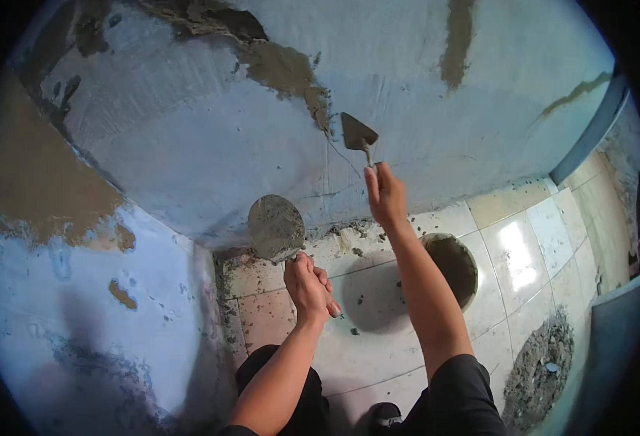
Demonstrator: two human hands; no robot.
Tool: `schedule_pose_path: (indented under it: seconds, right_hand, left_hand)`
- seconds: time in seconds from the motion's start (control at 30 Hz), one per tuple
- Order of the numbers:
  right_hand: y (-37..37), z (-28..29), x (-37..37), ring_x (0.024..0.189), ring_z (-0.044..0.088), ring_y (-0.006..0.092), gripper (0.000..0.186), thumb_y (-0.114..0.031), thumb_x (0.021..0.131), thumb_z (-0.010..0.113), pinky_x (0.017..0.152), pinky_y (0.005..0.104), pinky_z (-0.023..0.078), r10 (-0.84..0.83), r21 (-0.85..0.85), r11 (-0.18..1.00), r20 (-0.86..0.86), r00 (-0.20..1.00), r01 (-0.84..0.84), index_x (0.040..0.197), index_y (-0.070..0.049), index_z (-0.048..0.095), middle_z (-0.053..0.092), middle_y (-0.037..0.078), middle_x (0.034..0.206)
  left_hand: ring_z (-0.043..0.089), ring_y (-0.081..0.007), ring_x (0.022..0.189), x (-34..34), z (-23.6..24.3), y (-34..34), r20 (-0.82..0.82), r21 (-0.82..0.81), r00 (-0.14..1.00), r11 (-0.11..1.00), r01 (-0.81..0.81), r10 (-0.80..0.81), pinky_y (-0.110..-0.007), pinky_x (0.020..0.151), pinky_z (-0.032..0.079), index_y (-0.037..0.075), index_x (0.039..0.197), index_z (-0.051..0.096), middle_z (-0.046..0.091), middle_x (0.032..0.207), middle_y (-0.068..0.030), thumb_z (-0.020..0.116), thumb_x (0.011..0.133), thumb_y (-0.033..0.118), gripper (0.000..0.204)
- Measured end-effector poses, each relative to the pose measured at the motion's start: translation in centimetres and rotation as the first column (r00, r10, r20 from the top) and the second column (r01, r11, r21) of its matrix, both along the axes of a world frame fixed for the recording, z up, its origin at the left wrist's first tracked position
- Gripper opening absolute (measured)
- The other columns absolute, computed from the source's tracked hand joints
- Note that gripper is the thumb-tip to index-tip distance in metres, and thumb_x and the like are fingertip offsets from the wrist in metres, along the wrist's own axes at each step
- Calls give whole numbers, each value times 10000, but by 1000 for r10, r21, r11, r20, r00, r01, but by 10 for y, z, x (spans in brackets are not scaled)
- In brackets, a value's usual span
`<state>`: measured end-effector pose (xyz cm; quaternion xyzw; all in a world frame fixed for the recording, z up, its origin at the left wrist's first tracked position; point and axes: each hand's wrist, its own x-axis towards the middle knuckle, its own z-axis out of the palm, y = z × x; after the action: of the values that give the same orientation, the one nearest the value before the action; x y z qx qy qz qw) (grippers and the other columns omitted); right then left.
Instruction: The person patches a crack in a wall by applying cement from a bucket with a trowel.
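My right hand [387, 196] is closed round the handle of a small pointed trowel [358, 134]. Its mortar-smeared blade points up in front of the blue wall [421, 138], beside the lower end of a patched strip of mortar [280, 69] and a thin crack. Whether the blade touches the wall I cannot tell. Lower and to the left, my left hand [307, 289] grips the handle of a round, flat pan-like tool [276, 227]. Grey mortar coats its face, and the handle's end sticks out below my fingers.
A round bucket [468, 265] stands on the tiled floor [363, 349], partly behind my right forearm. A heap of mortar or rubble [541, 374] lies at lower right. Crumbs of mortar line the wall's foot. The left wall [36, 291] carries a large brown patch.
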<state>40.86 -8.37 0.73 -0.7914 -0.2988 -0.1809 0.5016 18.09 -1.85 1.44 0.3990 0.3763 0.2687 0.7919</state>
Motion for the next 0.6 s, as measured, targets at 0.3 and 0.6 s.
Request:
schedule_pose_path:
  seconds: [0.3, 0.6]
  right_hand:
    - [35, 17, -9, 611, 563, 442, 368, -353, 1027, 638, 540, 477, 414, 23, -22, 1000, 75, 997, -22, 876, -52, 490, 548, 181, 633]
    - [13, 2, -6, 627, 576, 445, 370, -359, 1035, 622, 540, 488, 408, -38, -34, 999, -38, 999, 37, 865, -58, 491, 563, 181, 647]
  left_hand:
    - [467, -148, 635, 3, -3, -5, -28, 7, 999, 1000, 20, -19, -337, 525, 416, 153, 913, 403, 410, 845, 10, 485, 1006, 323, 211]
    - [478, -146, 609, 0, -3, -3, 17, 25, 1000, 1000, 2, -2, -337, 505, 422, 151, 887, 389, 429, 834, 10, 498, 1021, 347, 261]
